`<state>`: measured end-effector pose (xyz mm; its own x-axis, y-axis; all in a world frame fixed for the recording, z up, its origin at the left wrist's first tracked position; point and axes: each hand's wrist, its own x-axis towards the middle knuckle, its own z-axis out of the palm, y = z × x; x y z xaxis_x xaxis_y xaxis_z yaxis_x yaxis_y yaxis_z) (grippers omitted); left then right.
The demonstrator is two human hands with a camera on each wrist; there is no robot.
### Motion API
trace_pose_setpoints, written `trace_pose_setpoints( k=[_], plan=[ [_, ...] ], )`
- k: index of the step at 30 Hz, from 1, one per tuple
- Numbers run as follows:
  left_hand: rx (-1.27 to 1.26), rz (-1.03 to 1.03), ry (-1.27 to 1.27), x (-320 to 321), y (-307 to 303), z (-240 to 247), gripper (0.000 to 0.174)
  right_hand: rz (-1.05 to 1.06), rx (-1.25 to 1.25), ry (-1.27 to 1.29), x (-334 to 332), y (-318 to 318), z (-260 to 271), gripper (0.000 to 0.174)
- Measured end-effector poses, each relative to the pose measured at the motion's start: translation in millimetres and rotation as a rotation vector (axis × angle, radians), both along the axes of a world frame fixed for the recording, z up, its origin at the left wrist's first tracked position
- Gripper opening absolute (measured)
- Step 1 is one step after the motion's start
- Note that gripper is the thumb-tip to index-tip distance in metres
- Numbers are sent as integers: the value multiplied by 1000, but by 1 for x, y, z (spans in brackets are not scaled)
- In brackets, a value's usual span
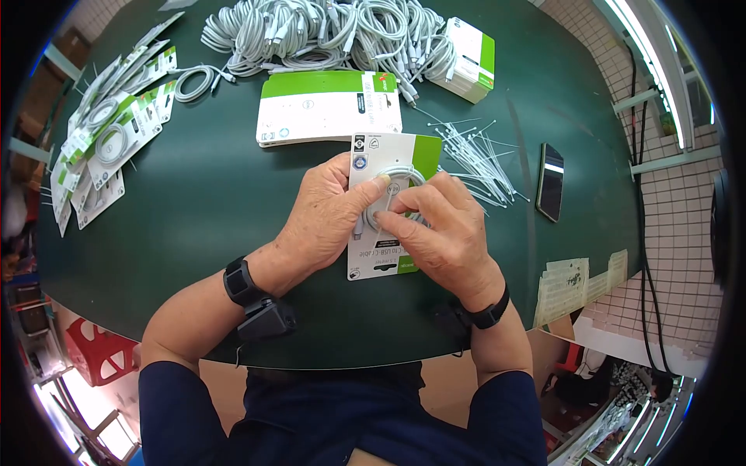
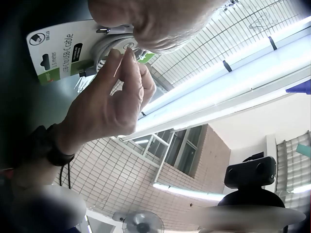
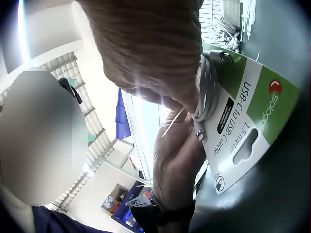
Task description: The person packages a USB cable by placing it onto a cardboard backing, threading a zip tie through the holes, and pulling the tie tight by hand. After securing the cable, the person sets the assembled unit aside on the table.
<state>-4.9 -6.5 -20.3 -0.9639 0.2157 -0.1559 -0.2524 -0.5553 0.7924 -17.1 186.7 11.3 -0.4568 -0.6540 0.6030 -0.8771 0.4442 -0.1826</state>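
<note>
We hold the card (image 1: 386,149) on the tabletop (image 1: 210,202) in the left grip (image 1: 318,217), thumb pinning the cable (image 1: 407,175) flat so it cannot spring. The right grip (image 1: 439,233), alongside, pinches a tie (image 3: 172,123) at the coil.

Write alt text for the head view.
A person's left hand grips a white-and-green card, thumb on a coiled white cable that the right hand pinches, above a green table. Behind lie a heap of cables, loose ties and a phone.

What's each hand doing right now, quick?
Left hand: grips the card, thumb pressing the cable.
Right hand: pinches a thin tie at the cable.
</note>
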Motion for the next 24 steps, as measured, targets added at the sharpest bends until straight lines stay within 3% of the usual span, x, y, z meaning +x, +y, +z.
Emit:
trace_pose_setpoints(
  k=[7, 10, 24],
  plan=[
    [-100, 28, 83, 2, 0, -1, 25, -42, -47, 34, 0, -2, -4, 26],
    [-207, 23, 129, 2, -1, 0, 25, -11, -186, -16, 1, -2, -3, 24],
    [-172, 32, 151, 5, 0, 13, 29, 32, -366, -109, 3, 2, -9, 23]
  ],
)
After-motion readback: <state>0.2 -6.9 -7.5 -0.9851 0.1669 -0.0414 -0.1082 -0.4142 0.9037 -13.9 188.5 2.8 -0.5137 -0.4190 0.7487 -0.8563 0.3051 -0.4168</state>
